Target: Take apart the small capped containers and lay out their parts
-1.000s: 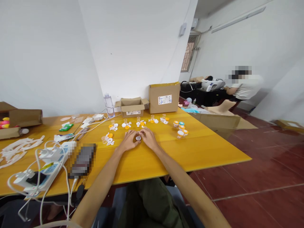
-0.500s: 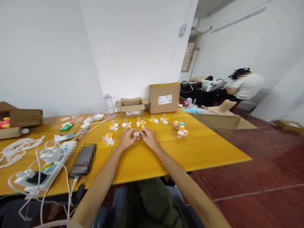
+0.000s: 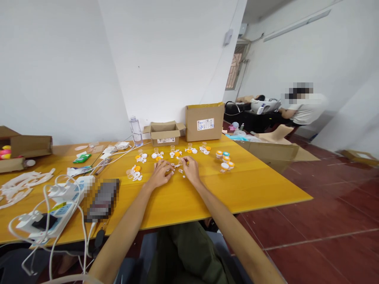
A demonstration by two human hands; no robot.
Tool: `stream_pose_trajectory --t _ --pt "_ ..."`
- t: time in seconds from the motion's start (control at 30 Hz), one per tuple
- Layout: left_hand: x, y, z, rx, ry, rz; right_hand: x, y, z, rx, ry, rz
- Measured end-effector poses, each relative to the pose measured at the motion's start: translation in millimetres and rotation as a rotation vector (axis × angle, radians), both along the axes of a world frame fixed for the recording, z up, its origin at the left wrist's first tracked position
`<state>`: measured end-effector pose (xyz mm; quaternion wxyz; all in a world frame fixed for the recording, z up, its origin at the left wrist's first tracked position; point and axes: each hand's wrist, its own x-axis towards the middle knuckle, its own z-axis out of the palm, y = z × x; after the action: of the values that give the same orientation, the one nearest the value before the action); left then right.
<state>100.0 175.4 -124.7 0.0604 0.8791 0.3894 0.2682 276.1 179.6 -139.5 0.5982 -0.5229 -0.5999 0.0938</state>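
Observation:
My left hand [image 3: 161,173] lies low over the yellow table, fingers spread apart, with its fingertips beside small white plastic pieces [image 3: 175,165]. I cannot make out anything held in it. To the right, my right hand [image 3: 190,169] has thumb and fingers pinched on the edge of what looks like a small clear plastic cup [image 3: 180,162], mostly hidden by the fingers. Just below the gap between the hands lies a small white part [image 3: 181,171]. Behind the hands, several clusters of clear cups, orange rings [image 3: 177,154] and white discs [image 3: 153,156] stand in a row.
Several capped cup pieces [image 3: 225,166] are grouped on the right. At the back are an open small carton [image 3: 165,138], a larger cardboard box [image 3: 205,122] and a water bottle [image 3: 136,132]. On the left lie a power strip [image 3: 66,213] with cables and a phone [image 3: 103,200]. A person sits far right.
The white disc held between both hands is no longer in the fingers. My hands have moved apart; the left fingers have spread, and the right hand has shifted right to the clear cup.

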Motion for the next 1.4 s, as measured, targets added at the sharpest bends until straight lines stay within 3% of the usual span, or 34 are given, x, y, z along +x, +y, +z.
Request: stream_pose_trajectory --t 0.67,1.4 --pt "2.8 5.6 2.0 -0.068 -0.109 -0.036 -0.4 -0.3 -1.1 -0.045 -0.071 0.14" --pt "2.0 5.3 0.5 -0.004 -0.015 -0.05 2.1 -1.9 -1.2 -0.042 -0.154 0.09"
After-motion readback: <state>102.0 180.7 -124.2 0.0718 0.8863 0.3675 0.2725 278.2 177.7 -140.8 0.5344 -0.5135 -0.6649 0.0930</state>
